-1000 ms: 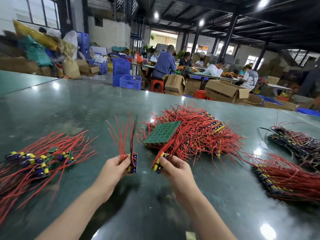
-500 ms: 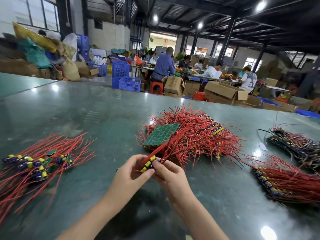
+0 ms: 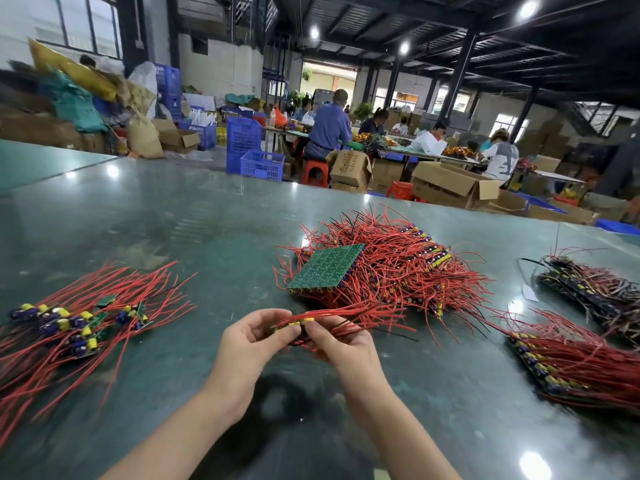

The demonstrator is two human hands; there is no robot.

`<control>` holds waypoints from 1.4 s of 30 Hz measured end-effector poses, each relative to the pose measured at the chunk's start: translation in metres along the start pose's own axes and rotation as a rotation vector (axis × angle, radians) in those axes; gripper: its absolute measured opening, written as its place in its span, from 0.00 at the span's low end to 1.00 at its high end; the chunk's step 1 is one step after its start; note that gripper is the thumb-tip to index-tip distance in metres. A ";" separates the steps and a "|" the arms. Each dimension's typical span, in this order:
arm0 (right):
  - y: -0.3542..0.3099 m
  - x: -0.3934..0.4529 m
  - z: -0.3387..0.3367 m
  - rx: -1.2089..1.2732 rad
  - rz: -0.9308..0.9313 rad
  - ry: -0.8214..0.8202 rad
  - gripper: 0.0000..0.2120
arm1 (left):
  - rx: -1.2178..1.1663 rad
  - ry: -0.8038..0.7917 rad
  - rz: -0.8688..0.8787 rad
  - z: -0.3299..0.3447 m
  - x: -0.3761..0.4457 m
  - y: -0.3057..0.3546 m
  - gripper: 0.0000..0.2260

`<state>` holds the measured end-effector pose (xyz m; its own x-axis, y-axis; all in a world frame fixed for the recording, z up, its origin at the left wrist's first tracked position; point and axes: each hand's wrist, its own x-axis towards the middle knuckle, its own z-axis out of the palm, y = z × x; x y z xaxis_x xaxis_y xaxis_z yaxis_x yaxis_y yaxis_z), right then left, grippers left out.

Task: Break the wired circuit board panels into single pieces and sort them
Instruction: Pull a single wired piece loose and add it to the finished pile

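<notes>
From my feed I saw only two bare forearms and their hands, entering from the near edge of the frame. The left hand (image 3: 247,344) and the right hand (image 3: 341,344) wore no gloves, and I could make out no rings, watch or wrist strap on either. No sleeve showed anywhere along the arms; whatever the person wore on top ended out of view. The fingernails that I could see looked short and unpainted, though they were small in the picture. The left forearm came in from the near left, the right forearm from the near right.
</notes>
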<state>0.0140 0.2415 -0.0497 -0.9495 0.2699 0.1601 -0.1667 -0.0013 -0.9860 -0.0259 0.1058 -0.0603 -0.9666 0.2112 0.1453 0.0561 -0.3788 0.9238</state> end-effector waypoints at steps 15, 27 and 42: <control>-0.003 -0.005 0.005 0.035 -0.100 -0.033 0.06 | 0.102 -0.075 -0.124 -0.002 -0.001 0.008 0.09; -0.003 -0.003 -0.001 0.029 0.052 -0.069 0.06 | 0.115 -0.141 -0.181 -0.004 -0.001 0.013 0.07; -0.011 -0.004 0.003 0.143 0.112 -0.147 0.08 | -0.004 -0.322 -0.191 -0.016 0.009 0.009 0.26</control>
<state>0.0190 0.2373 -0.0394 -0.9909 0.1173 0.0658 -0.0845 -0.1627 -0.9830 -0.0378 0.0895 -0.0565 -0.8313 0.5509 0.0747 -0.1198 -0.3086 0.9436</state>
